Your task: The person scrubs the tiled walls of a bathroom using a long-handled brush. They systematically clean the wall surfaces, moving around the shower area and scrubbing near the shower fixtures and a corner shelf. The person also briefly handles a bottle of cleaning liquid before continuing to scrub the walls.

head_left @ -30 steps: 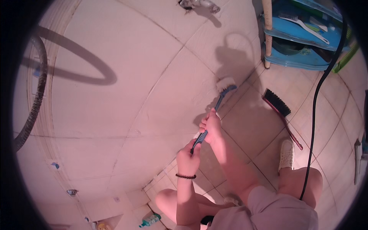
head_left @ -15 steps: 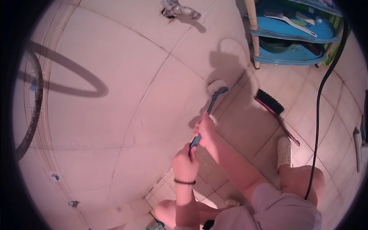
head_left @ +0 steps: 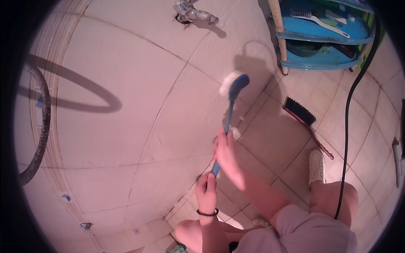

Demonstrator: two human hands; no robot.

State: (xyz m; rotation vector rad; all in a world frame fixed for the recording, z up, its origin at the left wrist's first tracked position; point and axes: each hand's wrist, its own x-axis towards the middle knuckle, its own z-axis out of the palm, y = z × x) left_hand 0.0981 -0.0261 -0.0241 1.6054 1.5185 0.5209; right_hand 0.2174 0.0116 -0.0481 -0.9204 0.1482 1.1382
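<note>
A blue long-handled scrub brush [head_left: 238,86] with white bristles is in both my hands, its head raised at the upper end against or just off the pale tiled wall [head_left: 122,139]. I cannot tell if the bristles touch. My left hand [head_left: 206,195], below a dark beaded bracelet, is closed round the lower end of the handle. Higher up, my right hand [head_left: 226,152] wraps the handle's middle. The brush's shadow falls on the wall near the corner where wall meets floor.
A red-handled brush with black bristles [head_left: 300,111] lies on the tiled floor near my shoe [head_left: 317,168]. Blue shelves [head_left: 325,63] stand at the upper right. A black cable [head_left: 347,122] hangs down the right side. A tap [head_left: 196,14] and a grey hose [head_left: 42,135] are by the wall.
The brush head has risen higher along the wall and turned, showing more of its blue back. My hands have shifted slightly with the handle, the left one a little right.
</note>
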